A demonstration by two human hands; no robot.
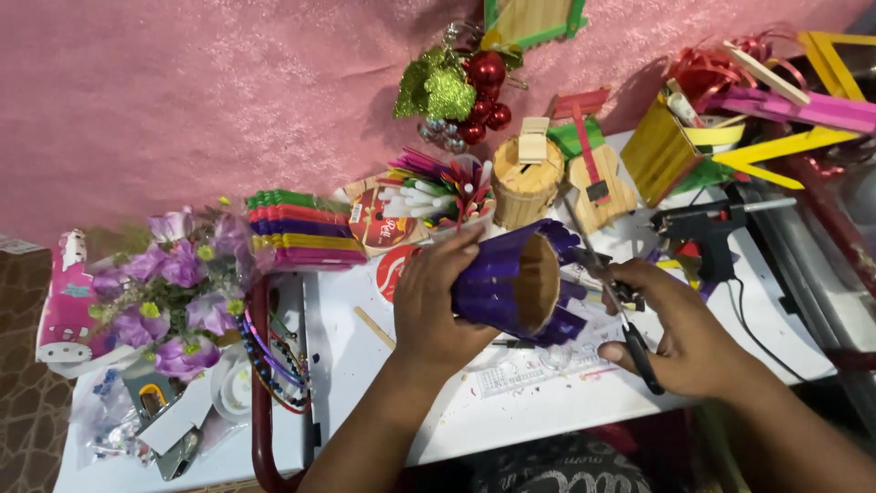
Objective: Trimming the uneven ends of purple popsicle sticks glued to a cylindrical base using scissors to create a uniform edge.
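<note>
A: State the position of the near hand and its tool.

B: The right hand [686, 338] is closed around the black handles of a pair of metal-bladed scissors [610, 294]. The fingers are curled through the loops and the blades point up and away, toward the open mouth of the workpiece. Whether the blades are parted cannot be told; they look nearly together.

A: And the workpiece?

B: A purple cylindrical holder made of flat craft sticks [511, 281], lying on its side above the white table [456, 415], plain wood inside. The left hand [436, 306] wraps it from the closed end, fingers spread over the top, thumb below. The grip is firm and the holder is clear of the table.

A: Recommended handling for trimming the rim?

B: In my judgement: keep the left hand well back from the mouth, rotate the holder rather than the scissors, and cut one stick end at a time. Thin glued sticks may split or detach if twisted.

A: Items farther off?

B: A black glue gun [707, 228] lies to the right, near the scissors; keep the cord clear. Beyond stand a plain wooden stick-built cylinder [526, 183] and a stack of coloured craft sticks [301, 228].
</note>
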